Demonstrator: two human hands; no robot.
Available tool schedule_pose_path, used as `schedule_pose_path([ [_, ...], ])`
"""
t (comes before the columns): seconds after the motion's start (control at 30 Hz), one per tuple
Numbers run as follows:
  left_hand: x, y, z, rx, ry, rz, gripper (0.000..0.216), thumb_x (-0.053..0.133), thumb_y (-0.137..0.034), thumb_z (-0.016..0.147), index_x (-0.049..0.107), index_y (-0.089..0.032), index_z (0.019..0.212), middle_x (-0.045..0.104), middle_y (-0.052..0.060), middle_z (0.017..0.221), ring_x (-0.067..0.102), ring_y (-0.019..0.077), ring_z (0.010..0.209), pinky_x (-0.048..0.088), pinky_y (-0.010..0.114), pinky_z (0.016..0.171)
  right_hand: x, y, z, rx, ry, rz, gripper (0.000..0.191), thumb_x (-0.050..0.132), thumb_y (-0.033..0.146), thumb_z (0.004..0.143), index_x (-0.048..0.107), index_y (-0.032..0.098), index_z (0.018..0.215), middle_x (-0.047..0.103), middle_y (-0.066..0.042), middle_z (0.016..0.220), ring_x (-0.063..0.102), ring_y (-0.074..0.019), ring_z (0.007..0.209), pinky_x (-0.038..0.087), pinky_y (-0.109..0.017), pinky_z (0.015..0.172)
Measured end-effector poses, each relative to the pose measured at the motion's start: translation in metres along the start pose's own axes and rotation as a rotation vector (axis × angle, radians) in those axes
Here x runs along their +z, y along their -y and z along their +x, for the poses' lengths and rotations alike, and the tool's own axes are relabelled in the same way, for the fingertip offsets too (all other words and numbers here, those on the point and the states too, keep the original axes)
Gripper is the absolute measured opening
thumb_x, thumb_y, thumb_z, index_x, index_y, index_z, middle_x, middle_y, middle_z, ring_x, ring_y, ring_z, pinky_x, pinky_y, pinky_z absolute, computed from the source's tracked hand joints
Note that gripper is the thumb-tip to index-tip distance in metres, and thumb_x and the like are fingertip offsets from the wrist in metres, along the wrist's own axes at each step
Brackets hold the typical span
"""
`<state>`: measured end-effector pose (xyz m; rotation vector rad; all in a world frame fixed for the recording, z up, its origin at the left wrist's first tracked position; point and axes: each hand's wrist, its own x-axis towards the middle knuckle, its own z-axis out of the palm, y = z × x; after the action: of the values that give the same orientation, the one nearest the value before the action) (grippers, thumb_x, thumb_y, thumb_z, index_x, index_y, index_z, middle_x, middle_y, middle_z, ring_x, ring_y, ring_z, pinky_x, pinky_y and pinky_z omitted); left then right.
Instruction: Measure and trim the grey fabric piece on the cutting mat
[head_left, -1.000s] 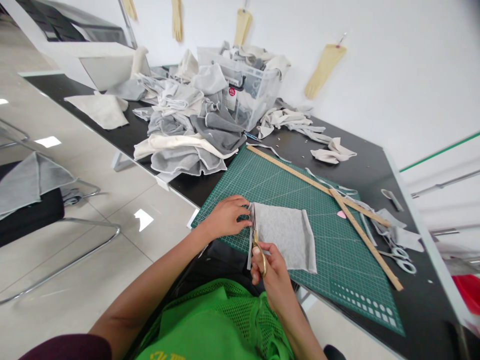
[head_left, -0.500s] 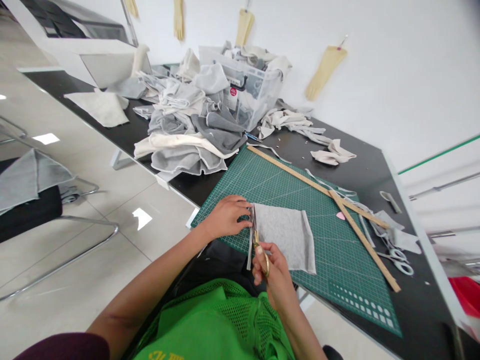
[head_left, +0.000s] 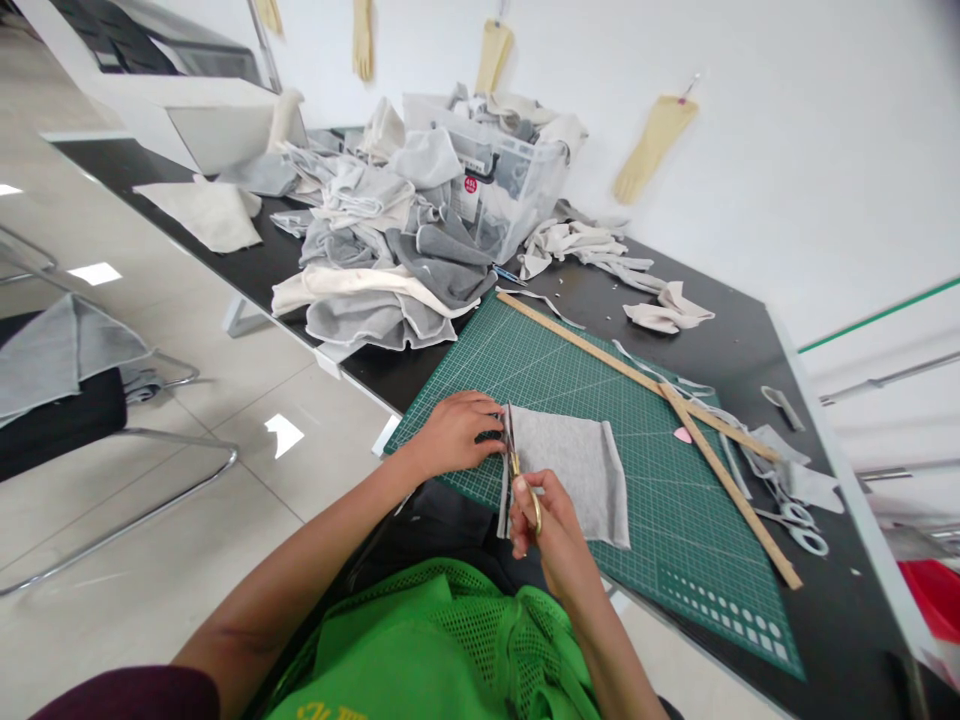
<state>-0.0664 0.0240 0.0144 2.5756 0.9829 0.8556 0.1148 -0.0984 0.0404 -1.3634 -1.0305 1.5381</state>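
Note:
A light grey piece of cloth (head_left: 574, 470) lies on the green cutting mat (head_left: 540, 365), with a narrow strip (head_left: 503, 505) parted along its left side. My right hand (head_left: 551, 515) is closed around the gold handles of a pair of scissors (head_left: 513, 462). Their blades point away from me, along the cut at the cloth's left side. At the far left corner of the cloth, my left hand (head_left: 463, 432) pinches the strip's edge between thumb and fingers, close beside the blades.
Two wooden rulers (head_left: 577, 333) cross on the mat. White-handled scissors (head_left: 806, 530) lie among scraps at right. Behind the mat are a heap of grey and cream cloths (head_left: 375, 240) and a clear plastic box (head_left: 525, 170) of fabric. Yellow gloves (head_left: 654, 150) hang on the wall.
My right hand and the scissors have shifted slightly away from me along the cut. My left hand keeps nearly the same place at the cloth's corner.

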Motion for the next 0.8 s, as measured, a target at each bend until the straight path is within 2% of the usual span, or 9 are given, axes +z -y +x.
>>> schedule_pose_path([
  [0.37,0.0017,0.0006,0.0001,-0.01,-0.029,-0.034,0.017,0.07,-0.038,0.092,0.076,-0.023,0.099,0.074,0.003,0.112,0.066,0.0223,0.11,0.048,0.038,0.101,0.0004,0.0039,0.0079,-0.007,-0.009,-0.022,0.042,0.066,0.061,0.089,0.05,0.023,0.095,0.051,0.01,0.056,0.044,-0.0082,0.04,0.039,-0.019,0.039],
  [0.8,0.0009,0.0003,-0.0002,-0.001,-0.019,-0.019,0.02,0.069,-0.04,0.093,0.075,-0.023,0.101,0.074,0.002,0.113,0.066,0.0222,0.11,0.048,0.038,0.1,-0.0032,-0.0057,0.0054,-0.026,0.01,-0.011,0.038,0.064,0.057,0.093,0.049,0.023,0.098,0.05,0.011,0.056,0.044,-0.0084,0.04,0.039,-0.02,0.04],
])
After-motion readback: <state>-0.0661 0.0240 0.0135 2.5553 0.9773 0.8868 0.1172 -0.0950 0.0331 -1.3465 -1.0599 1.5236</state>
